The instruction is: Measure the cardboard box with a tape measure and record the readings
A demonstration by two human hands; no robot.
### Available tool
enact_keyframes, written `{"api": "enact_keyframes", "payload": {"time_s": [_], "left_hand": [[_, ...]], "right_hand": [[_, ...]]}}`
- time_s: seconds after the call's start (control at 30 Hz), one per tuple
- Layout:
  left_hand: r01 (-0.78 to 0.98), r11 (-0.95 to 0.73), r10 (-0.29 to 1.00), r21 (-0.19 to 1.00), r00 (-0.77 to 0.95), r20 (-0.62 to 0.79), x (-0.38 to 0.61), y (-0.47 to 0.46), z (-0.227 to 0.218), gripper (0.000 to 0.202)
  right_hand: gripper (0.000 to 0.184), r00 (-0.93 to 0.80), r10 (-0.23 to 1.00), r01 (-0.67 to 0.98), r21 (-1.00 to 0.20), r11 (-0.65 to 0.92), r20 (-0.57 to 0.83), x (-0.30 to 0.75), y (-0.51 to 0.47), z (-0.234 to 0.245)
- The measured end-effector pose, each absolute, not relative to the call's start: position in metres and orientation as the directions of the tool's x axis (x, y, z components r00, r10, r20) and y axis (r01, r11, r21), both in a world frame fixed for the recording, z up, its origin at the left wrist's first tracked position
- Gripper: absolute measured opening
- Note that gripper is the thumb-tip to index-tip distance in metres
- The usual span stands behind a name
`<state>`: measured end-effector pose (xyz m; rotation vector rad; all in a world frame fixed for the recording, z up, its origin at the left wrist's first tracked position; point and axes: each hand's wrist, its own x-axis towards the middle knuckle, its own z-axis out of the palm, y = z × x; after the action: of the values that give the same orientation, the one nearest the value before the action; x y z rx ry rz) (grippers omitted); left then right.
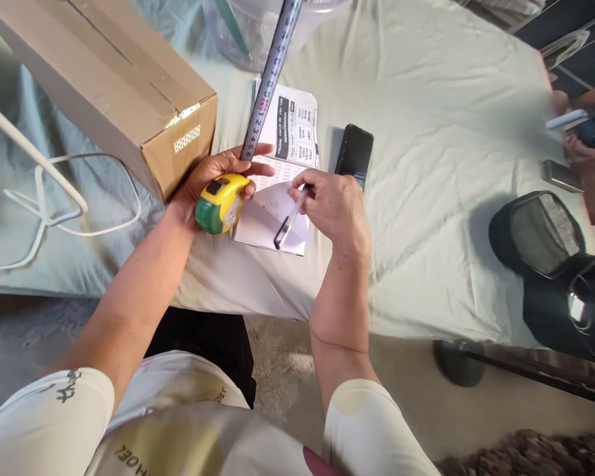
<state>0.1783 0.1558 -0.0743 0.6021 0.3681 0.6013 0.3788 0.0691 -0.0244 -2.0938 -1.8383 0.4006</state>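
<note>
My left hand (213, 175) grips a yellow and green tape measure (221, 203). Its grey blade (270, 73) runs out and away, up past the top of the picture. My right hand (332, 208) pinches a pen (290, 223), its tip down over a small white sheet of paper (265, 228). That sheet lies on a printed leaflet (297, 129) on the pale cloth-covered table (426, 165). A black phone (354, 155) lies just beyond my right hand.
A taped cardboard box (109, 79) stands at the left, with a white cord (54, 198) beside it. A clear plastic container (250, 33) is at the back. Another person's hands (590, 152) hold a pen and phone at the right edge. A black cap (540, 235) sits lower right.
</note>
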Motion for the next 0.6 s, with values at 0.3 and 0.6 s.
{"api": "enact_keyframes", "payload": {"time_s": [0.3, 0.6], "left_hand": [[-0.421, 0.649, 0.678, 0.634, 0.698, -0.230, 0.180, 0.152, -0.071, 0.035], [-0.365, 0.662, 0.662, 0.655, 0.694, -0.282, 0.179, 0.156, -0.076, 0.040]], "right_hand": [[0.018, 0.387, 0.790, 0.889, -0.421, -0.182, 0.475, 0.380, 0.077, -0.042], [0.024, 0.279, 0.575, 0.930, -0.366, 0.040, 0.769, 0.387, 0.082, -0.058]]}}
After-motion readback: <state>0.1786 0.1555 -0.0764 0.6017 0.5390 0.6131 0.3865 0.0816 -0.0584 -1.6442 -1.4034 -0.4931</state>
